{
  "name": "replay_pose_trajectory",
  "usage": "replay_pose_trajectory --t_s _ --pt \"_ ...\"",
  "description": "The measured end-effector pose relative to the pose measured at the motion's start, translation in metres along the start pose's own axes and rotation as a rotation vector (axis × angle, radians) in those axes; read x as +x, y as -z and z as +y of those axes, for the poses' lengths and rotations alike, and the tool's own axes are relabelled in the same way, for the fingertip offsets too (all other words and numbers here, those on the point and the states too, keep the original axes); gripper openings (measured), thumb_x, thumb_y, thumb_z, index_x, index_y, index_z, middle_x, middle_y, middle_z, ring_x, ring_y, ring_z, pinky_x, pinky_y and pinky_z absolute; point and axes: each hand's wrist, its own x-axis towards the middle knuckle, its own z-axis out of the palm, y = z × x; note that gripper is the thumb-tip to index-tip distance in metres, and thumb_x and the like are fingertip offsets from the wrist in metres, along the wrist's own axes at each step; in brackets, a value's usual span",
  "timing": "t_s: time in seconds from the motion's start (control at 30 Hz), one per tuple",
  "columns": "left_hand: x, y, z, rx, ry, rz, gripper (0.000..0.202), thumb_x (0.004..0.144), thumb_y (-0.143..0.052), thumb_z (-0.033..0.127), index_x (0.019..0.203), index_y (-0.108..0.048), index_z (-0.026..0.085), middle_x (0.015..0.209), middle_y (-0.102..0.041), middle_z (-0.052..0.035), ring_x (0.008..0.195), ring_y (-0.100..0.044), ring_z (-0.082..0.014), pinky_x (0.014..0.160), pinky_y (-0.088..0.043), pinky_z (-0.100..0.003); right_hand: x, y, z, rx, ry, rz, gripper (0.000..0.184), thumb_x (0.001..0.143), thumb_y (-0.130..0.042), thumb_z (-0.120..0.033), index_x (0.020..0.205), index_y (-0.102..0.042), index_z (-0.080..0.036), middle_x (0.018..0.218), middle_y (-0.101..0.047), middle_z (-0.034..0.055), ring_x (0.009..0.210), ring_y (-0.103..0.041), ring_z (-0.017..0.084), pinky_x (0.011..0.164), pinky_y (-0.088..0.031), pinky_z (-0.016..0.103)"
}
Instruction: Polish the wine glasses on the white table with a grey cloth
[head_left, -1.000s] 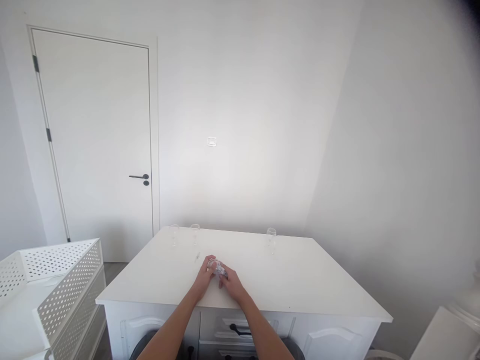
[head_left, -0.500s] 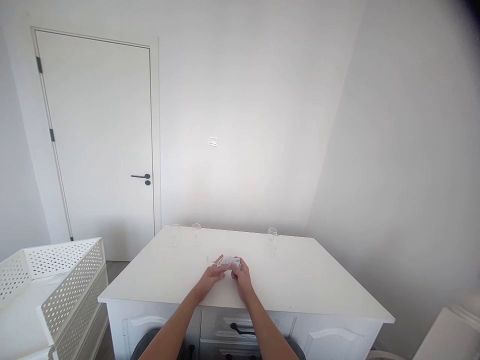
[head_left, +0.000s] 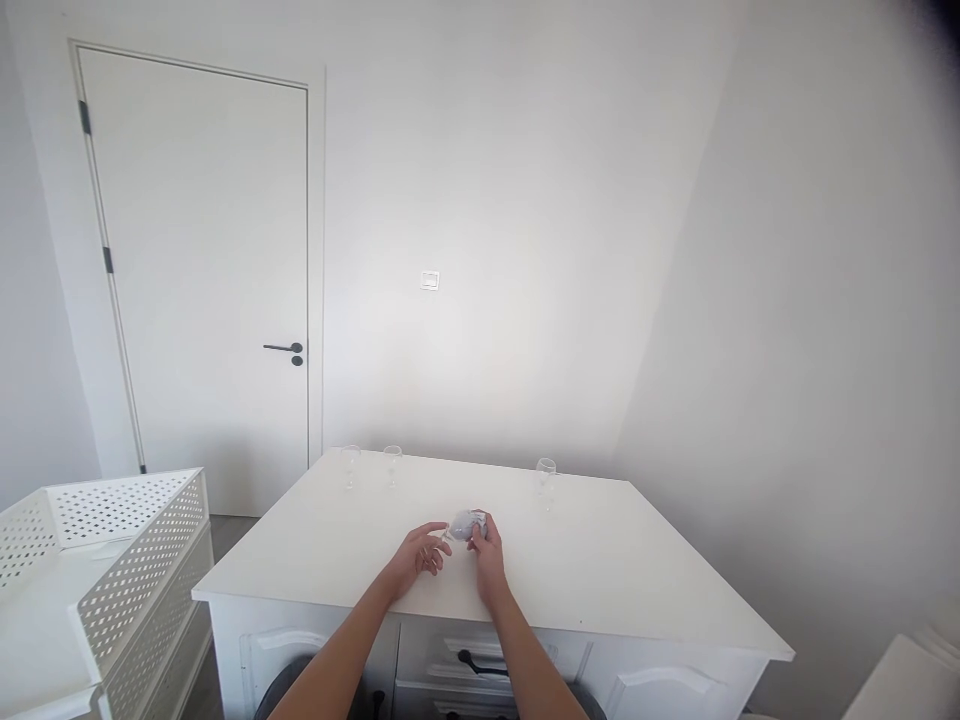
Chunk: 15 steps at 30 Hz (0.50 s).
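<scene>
My right hand (head_left: 487, 550) rests on the white table (head_left: 600, 560) with its fingers closed round a small clear glass (head_left: 463, 523) that seems to hold a grey cloth. My left hand (head_left: 417, 553) lies just left of that glass, fingers loosely apart and holding nothing, its fingertips close to the glass. Both forearms reach in from the bottom of the view.
Two clear wine glasses (head_left: 350, 465) (head_left: 392, 463) stand at the table's far left edge, a third wine glass (head_left: 546, 477) at the far middle. A white perforated rack (head_left: 105, 560) stands to the left. A closed white door (head_left: 202, 270) is behind. Drawers with a dark handle (head_left: 480, 662) sit under the tabletop.
The glass has shifted right and away from me in my right hand. My left hand has let go of it and now lies beside it.
</scene>
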Motion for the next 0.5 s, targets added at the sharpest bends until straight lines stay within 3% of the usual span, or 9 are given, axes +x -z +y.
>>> replay_pose_trajectory --t_s 0.1,0.17,0.23,0.37,0.5 --pt "-0.002 -0.004 0.0 0.036 -0.024 -0.027 0.068 0.075 -0.083 0.034 0.136 -0.066 0.012 0.092 -0.074 -0.0082 0.067 -0.058 -0.0129 0.066 -0.044 -0.03 0.007 0.009 0.006 -0.028 0.055 0.192 0.049 0.093 -0.05 -0.072 0.099 -0.06 -0.024 0.094 -0.064 0.0054 0.083 -0.056 0.021 0.076 -0.049 0.033" --pt "-0.002 -0.005 0.0 0.038 -0.047 -0.004 0.069 0.074 -0.082 0.032 0.138 -0.065 0.013 0.092 -0.071 -0.0052 0.069 -0.055 -0.0117 0.071 -0.045 -0.031 0.01 0.014 0.008 -0.048 0.092 0.284 0.053 0.096 -0.036 -0.074 0.097 -0.056 -0.025 0.097 -0.063 0.0071 0.091 -0.058 0.023 0.081 -0.051 0.035" --pt "-0.001 -0.006 -0.001 0.035 -0.068 0.04 0.07 0.077 -0.08 0.037 0.142 -0.062 0.015 0.089 -0.066 -0.0014 0.072 -0.053 -0.0111 0.075 -0.045 -0.031 0.01 0.016 0.008 -0.08 0.127 0.288 0.05 0.096 -0.038 -0.071 0.1 -0.056 -0.025 0.102 -0.064 0.0089 0.099 -0.06 0.025 0.084 -0.051 0.037" --pt "0.001 -0.007 -0.004 0.081 -0.075 0.072 0.073 0.08 -0.08 0.046 0.141 -0.061 0.013 0.078 -0.06 0.0019 0.072 -0.055 -0.0131 0.079 -0.046 -0.033 0.001 0.005 0.002 -0.176 0.184 0.101 0.029 0.084 -0.066 -0.046 0.101 -0.057 -0.023 0.108 -0.066 0.0076 0.097 -0.062 0.023 0.086 -0.052 0.035" --pt "0.003 -0.008 -0.005 0.124 -0.101 0.088 0.062 0.077 -0.081 0.05 0.126 -0.068 0.014 0.076 -0.061 0.0015 0.072 -0.056 -0.0138 0.079 -0.044 -0.032 -0.011 -0.014 -0.004 -0.285 0.243 -0.146 0.038 0.073 -0.071 -0.027 0.111 -0.065 -0.023 0.104 -0.068 0.0041 0.093 -0.064 0.022 0.086 -0.053 0.034"
